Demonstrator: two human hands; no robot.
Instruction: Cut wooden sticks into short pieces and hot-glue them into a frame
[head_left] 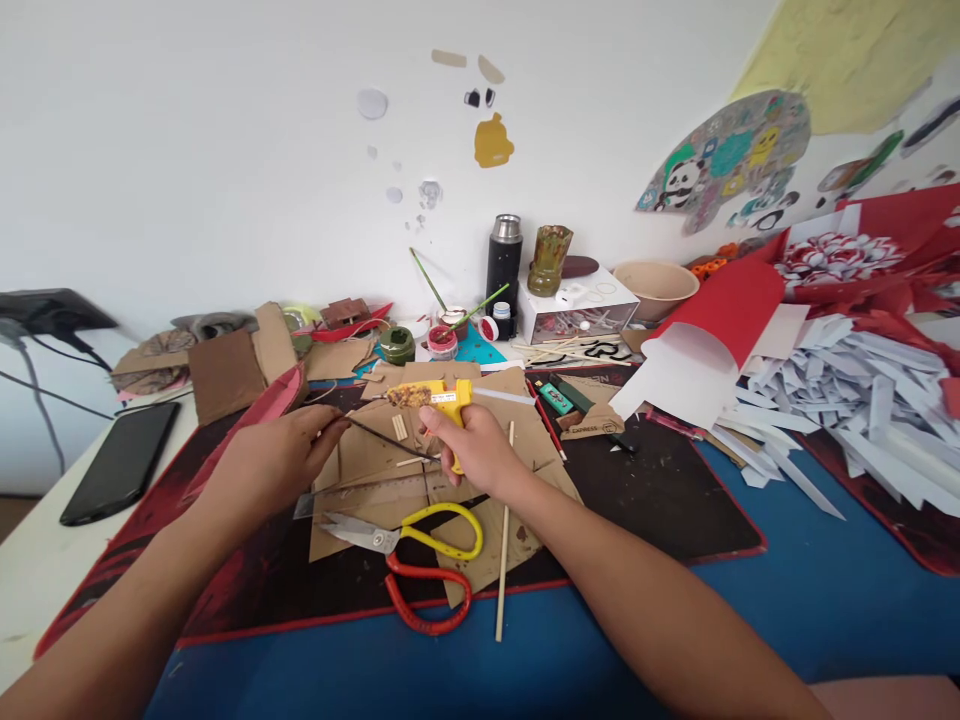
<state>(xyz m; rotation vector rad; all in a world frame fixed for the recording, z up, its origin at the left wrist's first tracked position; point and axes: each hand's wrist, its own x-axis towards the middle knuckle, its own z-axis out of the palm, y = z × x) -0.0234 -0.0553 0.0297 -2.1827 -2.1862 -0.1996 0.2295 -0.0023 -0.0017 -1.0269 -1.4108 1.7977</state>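
Note:
My right hand [480, 450] is wrapped round the handle of a yellow hot glue gun [448, 397], its nozzle pointing left. A clear glue stick [504, 395] sticks out of the gun's back. My left hand [289, 450] is closed in a pinch close to the nozzle; what its fingertips hold is too small to make out. A dark cord [390, 438] runs between the two hands. Below them, scissors [386, 540] with one yellow and one red handle lie spread on brown cardboard [367, 510]. A thin wooden stick [503, 570] rests beside the scissors.
At the back stand a black thermos [504, 265], paint jars [397, 345] and a white box [577, 310]. Paper strips [832, 390] and a red paper roll [731, 310] are heaped at right. A black phone [120, 462] lies at left. A dark mat [660, 500] covers the table.

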